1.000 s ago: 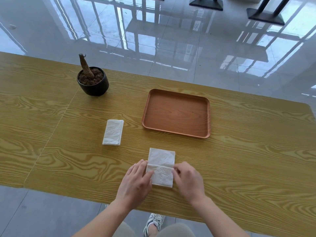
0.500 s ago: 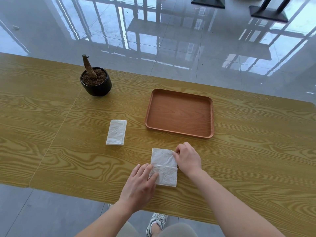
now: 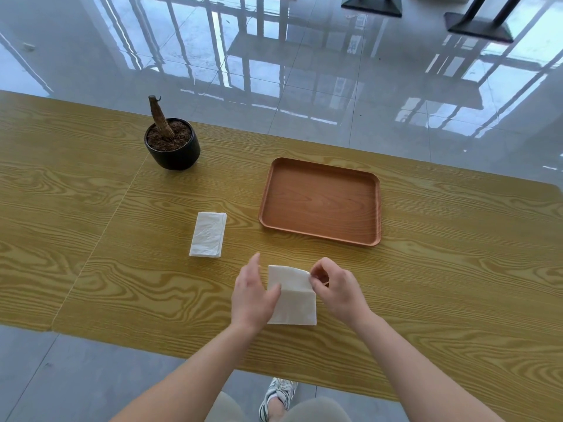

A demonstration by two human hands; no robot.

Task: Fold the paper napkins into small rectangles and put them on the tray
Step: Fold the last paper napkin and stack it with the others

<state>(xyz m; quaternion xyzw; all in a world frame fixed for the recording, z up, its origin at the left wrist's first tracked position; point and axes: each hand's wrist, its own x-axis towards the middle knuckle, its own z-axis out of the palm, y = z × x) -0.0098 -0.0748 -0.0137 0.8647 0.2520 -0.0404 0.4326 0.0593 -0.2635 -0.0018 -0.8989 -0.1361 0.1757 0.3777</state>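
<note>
The white napkin (image 3: 294, 303) lies on the tabletop (image 3: 441, 269) at 6 o'clock from the brown tray (image 3: 320, 202), with a napkin pile (image 3: 208, 234) at its 10 o'clock, while the right hand (image 3: 339, 292) pinches its far right corner and the left hand (image 3: 253, 296), fingers straight, presses its thumb on the left edge.

One tray (image 3: 320, 202). Two lots of white paper: one single napkin (image 3: 294, 303) and one napkin pile (image 3: 208, 234), its sheets too thin to count. One potted stump (image 3: 172, 147). Two hands on view: left hand (image 3: 251, 296) and right hand (image 3: 338, 293). One shoe (image 3: 278, 394). One table (image 3: 457, 269).
</note>
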